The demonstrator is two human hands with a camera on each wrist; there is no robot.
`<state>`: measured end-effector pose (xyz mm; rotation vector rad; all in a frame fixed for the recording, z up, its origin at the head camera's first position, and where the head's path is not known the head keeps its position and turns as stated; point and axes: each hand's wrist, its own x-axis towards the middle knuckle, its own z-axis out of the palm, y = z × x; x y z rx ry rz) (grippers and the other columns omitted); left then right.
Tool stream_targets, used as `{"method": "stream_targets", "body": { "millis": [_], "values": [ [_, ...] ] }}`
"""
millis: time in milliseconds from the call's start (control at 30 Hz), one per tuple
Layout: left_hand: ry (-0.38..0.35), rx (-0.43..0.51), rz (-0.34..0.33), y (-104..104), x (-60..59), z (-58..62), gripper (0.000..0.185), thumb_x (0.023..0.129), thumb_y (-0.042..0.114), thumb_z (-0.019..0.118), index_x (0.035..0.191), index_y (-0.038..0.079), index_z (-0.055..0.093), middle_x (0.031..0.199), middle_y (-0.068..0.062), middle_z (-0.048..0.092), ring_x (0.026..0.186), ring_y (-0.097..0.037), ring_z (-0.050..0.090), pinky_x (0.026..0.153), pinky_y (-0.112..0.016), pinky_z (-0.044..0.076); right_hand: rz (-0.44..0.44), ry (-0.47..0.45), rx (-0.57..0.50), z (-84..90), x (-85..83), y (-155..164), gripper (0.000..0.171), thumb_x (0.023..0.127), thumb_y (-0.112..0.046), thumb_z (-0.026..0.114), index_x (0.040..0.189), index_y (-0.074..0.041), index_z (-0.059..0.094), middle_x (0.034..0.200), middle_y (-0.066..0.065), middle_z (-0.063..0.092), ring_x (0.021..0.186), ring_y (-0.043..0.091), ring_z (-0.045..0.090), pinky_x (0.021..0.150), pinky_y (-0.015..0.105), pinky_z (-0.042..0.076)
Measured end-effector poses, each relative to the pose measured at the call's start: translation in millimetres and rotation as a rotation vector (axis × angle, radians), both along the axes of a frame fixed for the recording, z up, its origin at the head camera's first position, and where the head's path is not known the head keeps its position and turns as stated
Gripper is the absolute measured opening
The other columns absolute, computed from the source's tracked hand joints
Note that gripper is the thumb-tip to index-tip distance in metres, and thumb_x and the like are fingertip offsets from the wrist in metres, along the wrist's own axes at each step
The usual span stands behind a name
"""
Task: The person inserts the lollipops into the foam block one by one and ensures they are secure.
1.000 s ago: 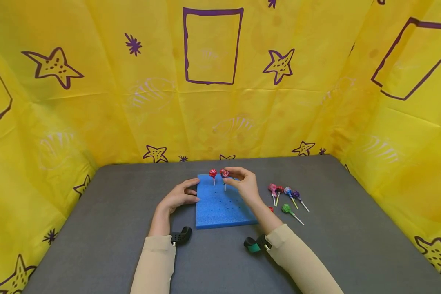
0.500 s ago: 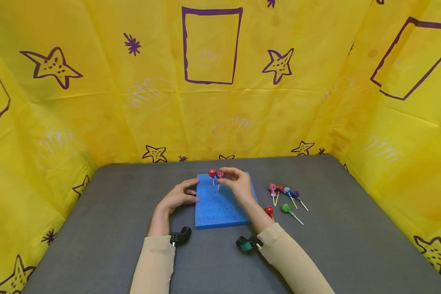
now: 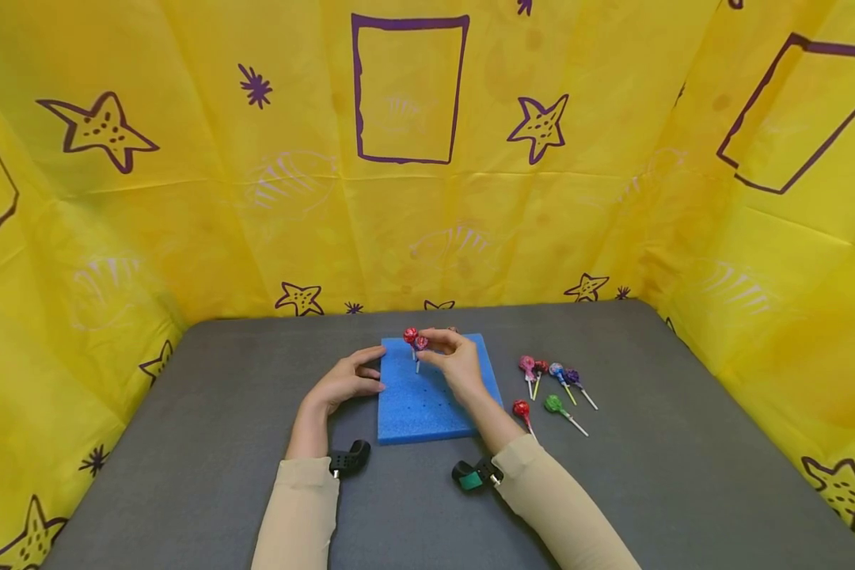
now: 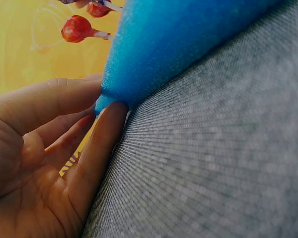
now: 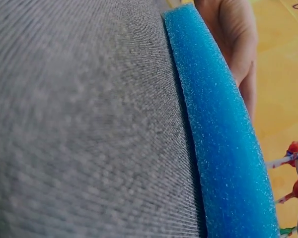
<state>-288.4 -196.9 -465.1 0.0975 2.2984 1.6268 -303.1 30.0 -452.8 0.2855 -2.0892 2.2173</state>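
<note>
My left hand point(image 3: 347, 380) rests against the left edge of a blue foam block point(image 3: 406, 419), fingers spread and touching its side. In the left wrist view, two fingertips point(image 4: 109, 116) touch the foam. My right hand point(image 3: 456, 364) pinches a red-and-purple wrapped lollipop point(image 3: 421, 343) by its head, stick pointing down over the foam. Just behind it a red lollipop point(image 3: 410, 336) stands upright in the block. Another lollipop head point(image 3: 452, 329) shows partly behind my right hand; its stick is hidden. Whether the held stick touches the foam, I cannot tell.
Small holes dot the foam. Right of it on the grey table point(image 3: 648, 443) lie several lollipops, among them a green one point(image 3: 555, 404), a red one point(image 3: 521, 408), a pink one point(image 3: 527, 363) and a purple one point(image 3: 573, 378). Yellow cloth point(image 3: 427, 237) surrounds the table.
My right hand has moved left with its lollipop, close to the standing red one. The red lollipop on the table is now uncovered by my arm. My left hand stays at the foam's edge.
</note>
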Motion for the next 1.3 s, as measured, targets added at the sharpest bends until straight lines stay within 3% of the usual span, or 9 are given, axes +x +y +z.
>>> {"method": "stream_targets", "body": {
  "millis": [200, 533, 800, 967, 1167, 1300],
  "values": [
    [0.003, 0.008, 0.0, 0, 0.6, -0.3, 0.073, 0.086, 0.005, 0.072, 0.151, 0.016, 0.042, 0.152, -0.014, 0.04, 0.113, -0.023, 0.057, 0.087, -0.028, 0.057, 0.003, -0.006, 0.023, -0.3, 0.7, -1, 0.034, 0.079, 0.003, 0.077, 0.113, 0.001, 0.072, 0.117, 0.023, 0.07, 0.102, 0.023, 0.071, 0.075, 0.015, 0.055],
    [0.003, -0.001, -0.007, 1, -1.0, -1.5, 0.073, 0.086, 0.006, 0.073, 0.151, 0.015, 0.041, 0.154, -0.014, 0.039, 0.115, -0.024, 0.056, 0.087, -0.028, 0.057, 0.011, 0.012, 0.074, -7.2, 1.1, -2, 0.033, 0.079, 0.001, 0.079, 0.111, -0.002, 0.073, 0.109, 0.02, 0.074, 0.092, 0.009, 0.071, 0.074, 0.017, 0.055],
    [-0.005, -0.003, -0.002, 1, -0.2, -0.5, 0.072, 0.086, 0.006, 0.072, 0.151, 0.016, 0.042, 0.156, -0.012, 0.037, 0.115, -0.024, 0.057, 0.088, -0.029, 0.057, 0.034, -0.022, 0.075, -8.2, 0.8, 0, 0.037, 0.079, 0.001, 0.079, 0.115, 0.0, 0.071, 0.115, 0.024, 0.071, 0.108, 0.032, 0.069, 0.075, 0.013, 0.051],
    [0.0, -0.007, -0.002, 2, -0.5, -0.9, 0.073, 0.085, 0.005, 0.073, 0.151, 0.016, 0.042, 0.155, -0.013, 0.038, 0.115, -0.023, 0.056, 0.087, -0.029, 0.057, 0.07, -0.03, 0.085, -2.0, 3.6, 2, 0.038, 0.08, 0.004, 0.077, 0.117, 0.005, 0.069, 0.117, 0.027, 0.07, 0.111, 0.039, 0.066, 0.074, 0.014, 0.052],
    [0.002, -0.01, -0.002, 0, -0.5, -1.5, 0.072, 0.086, 0.006, 0.072, 0.151, 0.017, 0.042, 0.156, -0.012, 0.037, 0.116, -0.024, 0.056, 0.088, -0.029, 0.056, 0.081, -0.034, 0.103, 16.1, 15.5, 3, 0.037, 0.081, 0.004, 0.075, 0.117, 0.007, 0.068, 0.115, 0.028, 0.07, 0.103, 0.03, 0.07, 0.073, 0.016, 0.052],
    [0.005, -0.007, -0.005, 0, -0.1, -0.8, 0.072, 0.087, 0.007, 0.072, 0.151, 0.016, 0.041, 0.156, -0.013, 0.036, 0.118, -0.026, 0.055, 0.089, -0.03, 0.056, 0.069, -0.033, 0.077, 8.7, 10.9, 1, 0.036, 0.08, 0.004, 0.076, 0.116, 0.006, 0.069, 0.114, 0.027, 0.07, 0.097, 0.02, 0.071, 0.073, 0.016, 0.053]
  ]
}}
